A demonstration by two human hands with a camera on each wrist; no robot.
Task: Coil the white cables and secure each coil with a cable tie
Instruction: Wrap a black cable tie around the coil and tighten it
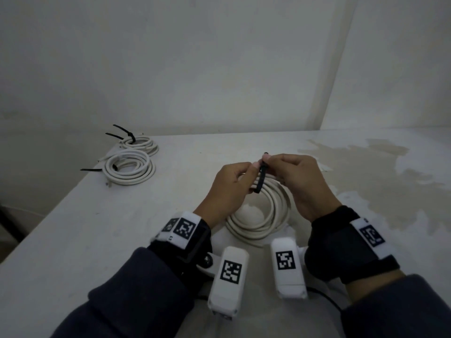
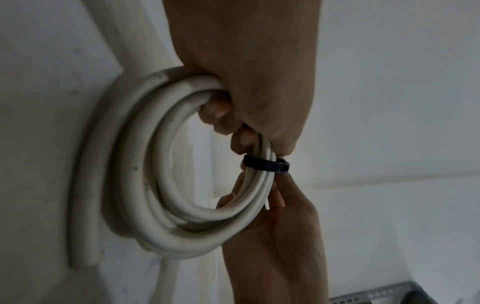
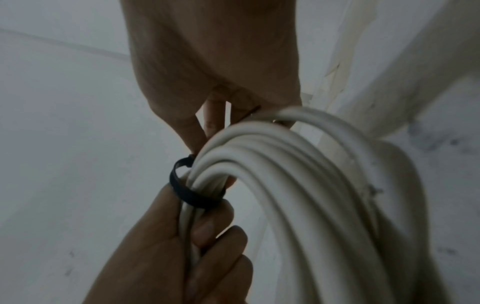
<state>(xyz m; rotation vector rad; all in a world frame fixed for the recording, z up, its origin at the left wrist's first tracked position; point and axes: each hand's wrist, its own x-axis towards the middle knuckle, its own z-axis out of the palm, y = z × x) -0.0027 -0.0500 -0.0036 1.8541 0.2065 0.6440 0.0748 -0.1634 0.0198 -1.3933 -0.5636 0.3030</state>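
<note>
Both hands meet over the near middle of the pale grey table [image 1: 102, 240]. Closest to the body, the left hand [image 1: 228, 189] curls its fingers round the bundled strands at the far side of a coil of thick white round cable [image 1: 261, 215], with the thumb and forefinger raised to the tie. The right hand [image 1: 302, 181] pinches the upper end of a black ribbed plastic cable tie [image 1: 261, 178] between thumb and fingertip. That tie loops round the gathered strands between the two hands; the wrist views show its band [image 2: 267, 165] [image 3: 192, 195] circling the bundle loosely. The near part of the coil lies low by the table; whether it touches is unclear. Well beyond, at the far left edge, lie two more white cable coils: a nearer tied coil [image 1: 128, 170] and a farther tied coil [image 1: 141, 143], each with black tie tails sticking out.
</note>
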